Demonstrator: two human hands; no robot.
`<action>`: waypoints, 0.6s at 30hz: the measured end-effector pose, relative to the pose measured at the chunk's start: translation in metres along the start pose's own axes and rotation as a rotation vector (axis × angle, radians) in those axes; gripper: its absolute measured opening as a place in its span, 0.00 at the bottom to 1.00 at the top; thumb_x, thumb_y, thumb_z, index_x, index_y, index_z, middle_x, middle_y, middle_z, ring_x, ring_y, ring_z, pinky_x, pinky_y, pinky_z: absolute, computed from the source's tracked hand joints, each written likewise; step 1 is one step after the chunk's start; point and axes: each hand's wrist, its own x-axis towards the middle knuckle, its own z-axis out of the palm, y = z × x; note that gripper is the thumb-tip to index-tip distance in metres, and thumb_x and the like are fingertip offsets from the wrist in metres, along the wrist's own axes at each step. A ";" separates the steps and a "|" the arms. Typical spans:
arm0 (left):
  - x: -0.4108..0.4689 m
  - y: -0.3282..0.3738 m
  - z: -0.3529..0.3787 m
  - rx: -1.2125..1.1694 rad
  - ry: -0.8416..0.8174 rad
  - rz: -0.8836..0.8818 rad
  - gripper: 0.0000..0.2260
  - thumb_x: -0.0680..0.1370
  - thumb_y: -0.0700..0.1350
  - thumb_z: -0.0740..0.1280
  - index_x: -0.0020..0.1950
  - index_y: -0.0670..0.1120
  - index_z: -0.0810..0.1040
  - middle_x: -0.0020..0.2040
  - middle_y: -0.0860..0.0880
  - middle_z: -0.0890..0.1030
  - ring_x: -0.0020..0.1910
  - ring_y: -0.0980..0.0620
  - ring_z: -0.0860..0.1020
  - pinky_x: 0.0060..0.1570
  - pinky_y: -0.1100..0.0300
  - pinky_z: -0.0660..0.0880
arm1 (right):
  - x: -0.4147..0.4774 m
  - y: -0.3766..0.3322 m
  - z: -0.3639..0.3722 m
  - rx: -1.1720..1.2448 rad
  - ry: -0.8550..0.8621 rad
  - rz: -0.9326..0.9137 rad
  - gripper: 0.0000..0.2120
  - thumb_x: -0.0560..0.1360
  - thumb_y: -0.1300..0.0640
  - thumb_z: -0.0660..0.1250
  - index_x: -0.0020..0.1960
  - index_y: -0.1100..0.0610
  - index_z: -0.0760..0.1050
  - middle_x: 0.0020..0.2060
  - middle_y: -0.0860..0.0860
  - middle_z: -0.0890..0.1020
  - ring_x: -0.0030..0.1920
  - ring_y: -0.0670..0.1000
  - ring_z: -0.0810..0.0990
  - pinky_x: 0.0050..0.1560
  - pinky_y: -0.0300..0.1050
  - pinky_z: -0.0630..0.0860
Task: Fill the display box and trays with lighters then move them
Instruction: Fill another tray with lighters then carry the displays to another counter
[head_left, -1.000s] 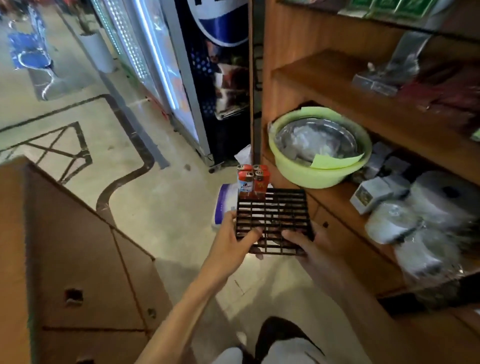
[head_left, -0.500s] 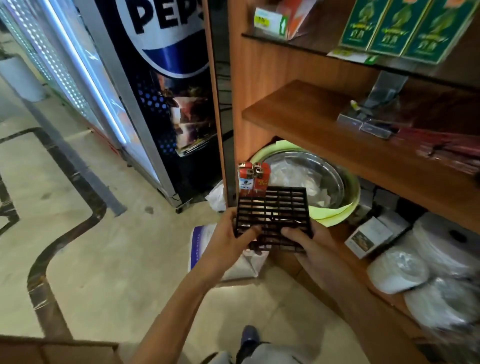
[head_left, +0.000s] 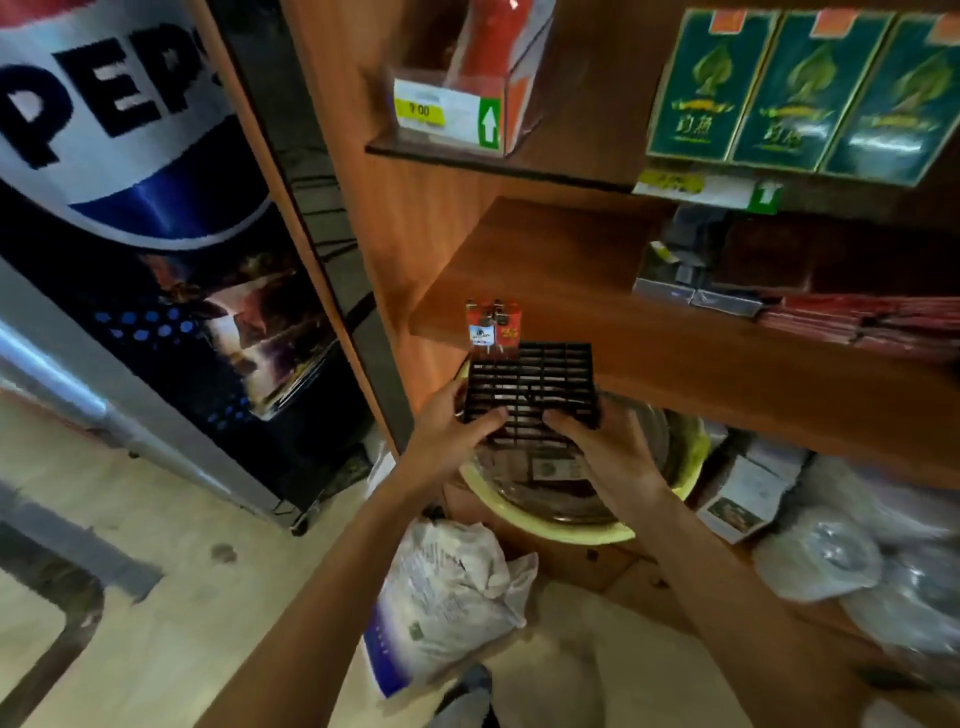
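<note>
Tray: the black plastic grid tray (head_left: 530, 384) is in the air, roughly level, just in front of the edge of the brown wooden shelf (head_left: 545, 260).
Load: a few red lighters (head_left: 492, 327) stand upright in the cells at its far left corner; the other cells look empty.
Left hand: the left hand (head_left: 447, 441) grips the near left corner, thumb on top of the grid, fingers underneath.
Right hand: the right hand (head_left: 608, 452) grips the near right corner the same way.
Handling: probably light and stiff, with thin bars that could flex or snap. The lighters sit loose and weight one corner, so a tilt may spill them. The outer rim, taken on two sides by both hands, looks the safest hold.
Below: a yellow-green plastic basin (head_left: 571, 530) holding a steel bowl sits under the tray.
Floor: a white printed sack (head_left: 447, 587) lies by the shelf unit.
Left side: a blue Pepsi fridge (head_left: 130, 156) stands next to the shelf unit.
Above: green printed boxes (head_left: 789, 88) line a higher shelf.
</note>
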 end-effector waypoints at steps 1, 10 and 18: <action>0.019 0.000 -0.005 0.020 -0.019 0.020 0.15 0.75 0.38 0.69 0.62 0.40 0.76 0.56 0.46 0.81 0.57 0.51 0.79 0.56 0.60 0.76 | 0.014 0.000 0.006 -0.024 0.036 -0.030 0.15 0.71 0.66 0.69 0.55 0.53 0.77 0.52 0.51 0.83 0.54 0.50 0.81 0.56 0.47 0.77; 0.135 0.001 -0.021 0.196 -0.154 0.202 0.19 0.73 0.45 0.70 0.61 0.39 0.75 0.52 0.49 0.79 0.47 0.58 0.80 0.42 0.70 0.77 | 0.106 0.002 0.034 -0.355 0.439 -0.001 0.14 0.69 0.60 0.72 0.54 0.60 0.78 0.47 0.52 0.83 0.48 0.50 0.82 0.48 0.41 0.78; 0.183 -0.003 -0.015 0.432 -0.148 0.351 0.16 0.76 0.43 0.70 0.61 0.38 0.76 0.55 0.44 0.80 0.53 0.53 0.77 0.44 0.79 0.67 | 0.141 -0.002 0.039 -0.728 0.540 0.021 0.15 0.72 0.55 0.70 0.55 0.62 0.75 0.54 0.57 0.79 0.63 0.57 0.67 0.66 0.47 0.62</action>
